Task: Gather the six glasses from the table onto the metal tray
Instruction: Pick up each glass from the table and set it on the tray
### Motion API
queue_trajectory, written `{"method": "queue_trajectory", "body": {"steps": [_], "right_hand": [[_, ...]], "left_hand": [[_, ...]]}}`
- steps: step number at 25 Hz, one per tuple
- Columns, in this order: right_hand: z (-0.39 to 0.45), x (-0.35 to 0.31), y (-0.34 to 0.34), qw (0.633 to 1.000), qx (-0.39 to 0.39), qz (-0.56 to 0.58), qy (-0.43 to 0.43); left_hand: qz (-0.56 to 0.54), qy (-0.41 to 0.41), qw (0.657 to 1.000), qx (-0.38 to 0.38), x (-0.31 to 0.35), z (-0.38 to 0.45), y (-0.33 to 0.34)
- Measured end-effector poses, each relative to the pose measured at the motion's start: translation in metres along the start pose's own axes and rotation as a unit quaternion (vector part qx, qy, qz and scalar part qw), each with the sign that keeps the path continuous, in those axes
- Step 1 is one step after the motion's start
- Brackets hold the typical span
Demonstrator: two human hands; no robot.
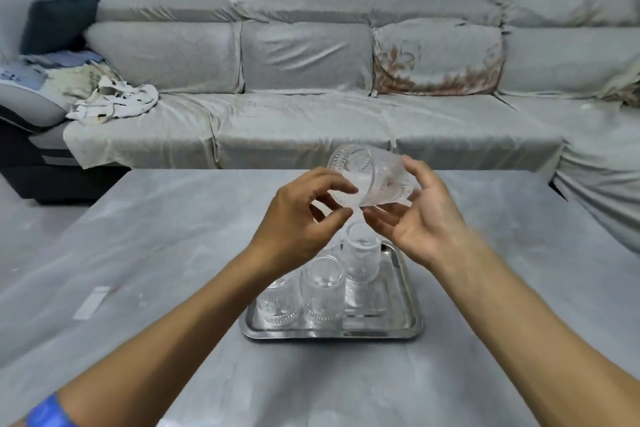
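Both the left hand (304, 215) and right hand (420, 218) grasp a tilted glass (372, 177) above the tray (401, 291); it should be righted, then lowered gently into the tray's bare right side.

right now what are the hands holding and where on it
A clear ribbed glass, tipped on its side above the metal tray. The left hand pinches its lower side; the right hand cups its base end.

A single head-worn wide-angle camera is looking forward and down, close over a grey table (145, 253), with a sofa (304, 80) lying beyond its far edge.
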State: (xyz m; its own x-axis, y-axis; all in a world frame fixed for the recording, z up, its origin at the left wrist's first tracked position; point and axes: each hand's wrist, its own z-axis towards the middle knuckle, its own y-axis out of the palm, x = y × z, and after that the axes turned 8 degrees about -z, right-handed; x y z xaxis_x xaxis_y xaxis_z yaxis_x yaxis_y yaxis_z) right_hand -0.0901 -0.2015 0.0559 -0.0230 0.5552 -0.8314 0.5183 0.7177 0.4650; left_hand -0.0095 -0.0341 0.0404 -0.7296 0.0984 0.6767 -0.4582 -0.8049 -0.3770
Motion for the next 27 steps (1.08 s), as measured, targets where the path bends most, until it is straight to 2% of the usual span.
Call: {"method": "queue_trajectory", "body": {"steps": [2, 3, 5, 8, 10, 12, 21, 27], "right_hand": [[-0.007, 0.005, -0.016, 0.99, 0.066, -0.082, -0.09], [-0.011, 0.01, -0.025, 0.972, 0.098, -0.159, -0.144], [-0.015, 0.025, -0.043, 0.893, 0.141, -0.354, -0.241], [-0.016, 0.057, -0.06, 0.735, 0.135, -0.591, -0.303], [-0.014, 0.076, -0.064, 0.686, 0.116, -0.649, -0.307], [-0.01, 0.091, -0.067, 0.669, 0.108, -0.671, -0.301], [0.009, 0.123, -0.079, 0.661, 0.115, -0.675, -0.307], [0.013, 0.125, -0.08, 0.633, 0.106, -0.704, -0.305]], "left_hand": [[0.018, -0.04, 0.999, 0.024, -0.011, -0.02, -0.006], [0.049, -0.056, 0.997, 0.018, -0.019, -0.03, -0.01], [0.134, -0.073, 0.987, -0.044, -0.037, -0.05, -0.017], [0.173, -0.114, 0.969, -0.131, -0.056, -0.074, -0.016], [0.185, -0.127, 0.964, -0.145, -0.063, -0.083, -0.01], [0.197, -0.126, 0.963, -0.137, -0.068, -0.087, -0.006], [0.197, -0.113, 0.967, -0.117, -0.081, -0.093, -0.001], [0.203, -0.1, 0.966, -0.121, -0.081, -0.093, 0.001]]}}
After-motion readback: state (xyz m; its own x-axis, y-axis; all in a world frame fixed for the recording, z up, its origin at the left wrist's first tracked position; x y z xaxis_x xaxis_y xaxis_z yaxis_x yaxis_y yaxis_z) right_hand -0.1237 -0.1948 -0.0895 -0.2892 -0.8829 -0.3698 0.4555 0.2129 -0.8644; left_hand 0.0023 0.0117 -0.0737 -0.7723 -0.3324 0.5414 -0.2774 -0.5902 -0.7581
